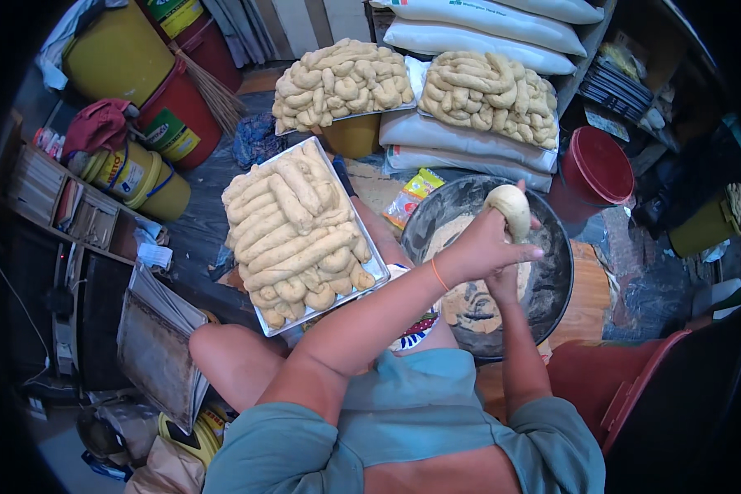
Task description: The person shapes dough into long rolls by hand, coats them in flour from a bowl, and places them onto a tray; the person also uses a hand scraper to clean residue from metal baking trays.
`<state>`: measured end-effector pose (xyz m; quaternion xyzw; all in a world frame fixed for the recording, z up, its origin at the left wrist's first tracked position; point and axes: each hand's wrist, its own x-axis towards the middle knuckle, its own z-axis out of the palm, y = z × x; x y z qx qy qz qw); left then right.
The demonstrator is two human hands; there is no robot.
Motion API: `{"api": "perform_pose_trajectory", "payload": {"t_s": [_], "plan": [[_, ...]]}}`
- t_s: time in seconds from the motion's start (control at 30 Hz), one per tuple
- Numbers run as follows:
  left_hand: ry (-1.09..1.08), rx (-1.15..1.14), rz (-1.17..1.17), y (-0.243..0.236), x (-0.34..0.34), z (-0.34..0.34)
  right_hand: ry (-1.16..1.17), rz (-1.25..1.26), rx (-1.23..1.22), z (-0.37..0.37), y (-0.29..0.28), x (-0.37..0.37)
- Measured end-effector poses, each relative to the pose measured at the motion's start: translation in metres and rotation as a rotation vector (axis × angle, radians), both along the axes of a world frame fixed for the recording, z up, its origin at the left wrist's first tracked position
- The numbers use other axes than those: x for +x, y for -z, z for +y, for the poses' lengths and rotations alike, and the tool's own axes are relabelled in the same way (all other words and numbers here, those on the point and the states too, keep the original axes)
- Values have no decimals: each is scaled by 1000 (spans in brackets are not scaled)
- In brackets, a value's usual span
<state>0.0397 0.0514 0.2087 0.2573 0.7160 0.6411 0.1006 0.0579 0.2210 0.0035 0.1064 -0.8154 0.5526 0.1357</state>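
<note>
A curved roll of pale, crumb-flecked dough (pixel 514 209) is held up over a wide black basin (pixel 558 276). My left hand (pixel 479 249), with an orange band at the wrist, is closed on it, its thumb pointing right. Behind it is my right hand (pixel 504 286), mostly covered by the left, so its grip is hidden. Tan crumbs or flour (pixel 467 309) lie spread in the basin below. To my left, a metal tray (pixel 374 262) carries stacked dough rolls (pixel 292 235), long ones on top and coiled ends at the near side.
Two more heaped dough trays (pixel 342 82) (pixel 490 95) stand at the back, one on white sacks (pixel 461 136). A red lidded bucket (pixel 598 169) is beyond the basin to the right. A large red tub (pixel 601 379) stands near my right arm. Empty trays (pixel 156 346) lean at left.
</note>
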Motion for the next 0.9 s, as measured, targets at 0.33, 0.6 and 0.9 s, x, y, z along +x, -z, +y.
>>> {"api": "perform_pose_trajectory", "payload": {"t_s": [0.33,0.6,0.9], "plan": [[4,-357,34,16,-2,-9,-135,-353,-560,9,-42,-2],[-248,-88,312,4,6,-8,-113,-83,19,-25,-56,18],[-326,301,6,-25,11,-50,-108,-533,57,34,57,11]]}}
